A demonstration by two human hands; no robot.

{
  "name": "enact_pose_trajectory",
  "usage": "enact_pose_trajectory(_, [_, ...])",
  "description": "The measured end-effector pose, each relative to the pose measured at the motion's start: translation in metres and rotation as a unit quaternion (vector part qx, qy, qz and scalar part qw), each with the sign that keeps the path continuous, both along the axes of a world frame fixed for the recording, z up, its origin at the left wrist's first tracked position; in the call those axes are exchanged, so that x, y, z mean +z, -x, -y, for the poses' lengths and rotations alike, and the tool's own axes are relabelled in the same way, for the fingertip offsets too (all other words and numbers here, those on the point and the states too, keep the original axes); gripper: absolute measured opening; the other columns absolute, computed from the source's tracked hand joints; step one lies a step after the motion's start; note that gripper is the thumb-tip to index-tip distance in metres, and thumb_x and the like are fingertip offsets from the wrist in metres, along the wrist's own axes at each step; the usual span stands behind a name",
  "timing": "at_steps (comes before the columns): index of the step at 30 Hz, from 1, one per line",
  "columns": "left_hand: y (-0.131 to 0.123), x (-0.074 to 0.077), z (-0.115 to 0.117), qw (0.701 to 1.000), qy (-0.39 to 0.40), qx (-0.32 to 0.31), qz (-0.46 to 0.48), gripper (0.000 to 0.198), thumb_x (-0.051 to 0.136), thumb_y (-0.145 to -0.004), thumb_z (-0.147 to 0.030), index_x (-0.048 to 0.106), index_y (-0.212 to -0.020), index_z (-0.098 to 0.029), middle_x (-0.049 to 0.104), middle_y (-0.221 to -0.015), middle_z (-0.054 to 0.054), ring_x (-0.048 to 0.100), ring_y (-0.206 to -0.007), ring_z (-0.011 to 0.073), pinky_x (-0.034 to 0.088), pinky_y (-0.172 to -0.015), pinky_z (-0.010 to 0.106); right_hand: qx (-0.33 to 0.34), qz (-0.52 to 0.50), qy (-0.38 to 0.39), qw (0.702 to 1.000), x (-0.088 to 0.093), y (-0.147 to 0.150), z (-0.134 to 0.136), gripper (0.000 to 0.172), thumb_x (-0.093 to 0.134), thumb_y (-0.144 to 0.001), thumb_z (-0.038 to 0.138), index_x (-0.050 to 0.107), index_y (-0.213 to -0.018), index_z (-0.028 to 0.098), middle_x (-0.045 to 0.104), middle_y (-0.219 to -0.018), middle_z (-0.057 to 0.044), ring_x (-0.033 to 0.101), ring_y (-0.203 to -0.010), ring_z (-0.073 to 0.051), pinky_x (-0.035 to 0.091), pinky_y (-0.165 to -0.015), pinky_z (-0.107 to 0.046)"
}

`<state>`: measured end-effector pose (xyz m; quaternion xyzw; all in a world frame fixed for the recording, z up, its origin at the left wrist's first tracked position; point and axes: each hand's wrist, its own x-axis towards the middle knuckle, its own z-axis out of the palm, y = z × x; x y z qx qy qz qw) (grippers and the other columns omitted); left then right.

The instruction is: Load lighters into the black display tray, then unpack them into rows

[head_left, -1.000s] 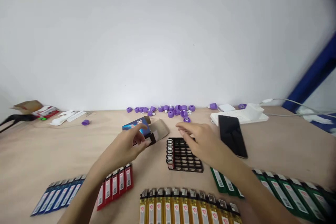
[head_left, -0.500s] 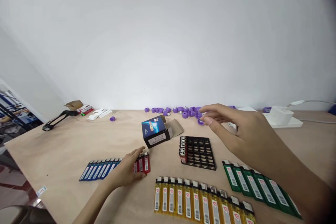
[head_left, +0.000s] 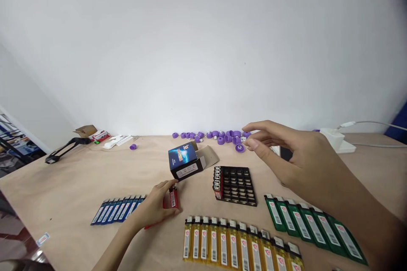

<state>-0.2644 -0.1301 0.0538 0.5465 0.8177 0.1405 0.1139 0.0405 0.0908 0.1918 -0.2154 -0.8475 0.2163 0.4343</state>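
My left hand (head_left: 152,207) lies low on the wooden table (head_left: 73,182), its fingers closed over the red lighters (head_left: 173,198); one red lighter shows beyond the fingertips. A row of blue lighters (head_left: 117,209) lies just left of that hand. My right hand (head_left: 295,156) hovers raised above the table, fingers loosely curled and apart, holding nothing, to the right of the black slotted tray (head_left: 237,185). The tray holds a column of lighters along its left edge. A small blue and black box (head_left: 185,161) with an open flap stands behind the tray.
Yellow lighters (head_left: 235,243) line the front edge, green lighters (head_left: 311,224) lie at the right. Several purple caps (head_left: 216,136) are strewn along the back. A white charger with cable (head_left: 337,139) sits at the far right; a black tool (head_left: 62,151) and packets lie at the far left.
My left hand left the box and came down onto the red lighters, gathering them. My right hand lifted off the tray and rose to the right. The view swung left.
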Motion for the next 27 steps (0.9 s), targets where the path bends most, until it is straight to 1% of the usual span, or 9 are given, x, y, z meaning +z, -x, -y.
enact_pose_trajectory(5, [0.000,-0.001,0.001,1.000,0.002,-0.019,0.014,0.078,0.076,-0.072,-0.032,0.044,-0.143,-0.026,0.053,-0.146,0.012,0.050,-0.133,0.0335,0.044,-0.109,0.047,0.007,-0.005,0.011,1.000,-0.001,-0.002,-0.003,0.017,0.056,-0.092,0.037,0.068,-0.102,0.031,0.076,-0.081,0.001,0.071,-0.068,-0.020,0.053,-0.070,-0.035])
enact_pose_trajectory(9, [-0.006,0.005,0.001,1.000,-0.007,-0.010,0.017,0.082,0.075,-0.069,-0.026,0.040,-0.144,-0.027,0.055,-0.145,0.011,0.053,-0.131,0.0350,0.046,-0.108,0.049,0.028,0.008,0.021,0.999,0.001,-0.001,-0.002,0.018,0.054,-0.094,0.034,0.068,-0.105,0.029,0.076,-0.080,0.001,0.072,-0.074,-0.021,0.055,-0.069,-0.035])
enact_pose_trajectory(12, [-0.021,0.022,-0.001,0.999,-0.033,-0.016,0.009,0.087,0.073,-0.070,-0.024,0.033,-0.147,-0.030,0.052,-0.147,0.010,0.049,-0.134,0.0350,0.043,-0.110,0.049,0.066,0.025,0.053,0.996,-0.001,0.006,0.004,0.021,0.052,-0.096,0.033,0.067,-0.110,0.027,0.076,-0.084,-0.001,0.072,-0.079,-0.021,0.056,-0.067,-0.033])
enact_pose_trajectory(14, [-0.038,0.040,-0.003,0.997,-0.063,-0.030,-0.010,0.089,0.072,-0.075,-0.025,0.025,-0.151,-0.033,0.046,-0.152,0.009,0.043,-0.139,0.0342,0.040,-0.113,0.049,0.111,0.058,0.109,0.986,-0.008,0.015,0.010,0.024,0.050,-0.096,0.034,0.067,-0.111,0.026,0.077,-0.088,-0.004,0.073,-0.081,-0.021,0.058,-0.066,-0.033])
enact_pose_trajectory(16, [-0.059,0.060,-0.009,0.990,-0.112,-0.067,-0.048,0.094,0.074,-0.078,-0.029,0.017,-0.152,-0.038,0.044,-0.153,0.009,0.043,-0.139,0.0348,0.043,-0.111,0.050,0.158,0.093,0.174,0.968,-0.020,0.027,0.019,0.026,0.052,-0.095,0.036,0.065,-0.114,0.024,0.077,-0.091,-0.006,0.073,-0.083,-0.023,0.059,-0.068,-0.036])
enact_pose_trajectory(18, [-0.079,0.079,-0.019,0.972,-0.174,-0.129,-0.094,0.099,0.077,-0.079,-0.032,0.012,-0.153,-0.042,0.050,-0.148,0.007,0.049,-0.133,0.0341,0.048,-0.106,0.049,0.191,0.096,0.223,0.951,-0.033,0.039,0.028,0.035,0.059,-0.091,0.036,0.060,-0.124,0.024,0.076,-0.094,-0.008,0.073,-0.085,-0.025,0.060,-0.072,-0.038])
enact_pose_trajectory(20, [-0.096,0.093,-0.035,0.946,-0.223,-0.194,-0.131,0.100,0.076,-0.082,-0.032,0.008,-0.154,-0.040,0.054,-0.145,0.008,0.052,-0.131,0.0335,0.048,-0.105,0.049,0.205,0.072,0.260,0.941,-0.043,0.050,0.034,0.047,0.065,-0.088,0.039,0.055,-0.131,0.024,0.075,-0.096,-0.008,0.073,-0.086,-0.026,0.059,-0.070,-0.038])
enact_pose_trajectory(24, [-0.113,0.104,-0.075,0.918,-0.241,-0.274,-0.155,0.099,0.069,-0.087,-0.025,-0.002,-0.156,-0.034,0.053,-0.145,0.011,0.049,-0.133,0.0343,0.040,-0.111,0.054,0.233,0.019,0.306,0.923,-0.047,0.056,0.026,0.025,0.063,-0.089,0.036,0.064,-0.111,0.023,0.075,-0.092,-0.006,0.072,-0.086,-0.025,0.057,-0.070,-0.035])
enact_pose_trajectory(27, [-0.111,0.102,-0.100,0.928,-0.238,-0.259,-0.124,0.108,0.073,-0.084,-0.028,-0.007,-0.156,-0.033,0.041,-0.154,0.014,0.040,-0.140,0.0365,0.037,-0.114,0.056,0.214,0.003,0.335,0.918,-0.043,0.050,0.003,0.024,0.061,-0.089,0.036,0.063,-0.107,0.020,0.075,-0.089,-0.006,0.073,-0.084,-0.025,0.056,-0.072,-0.035])
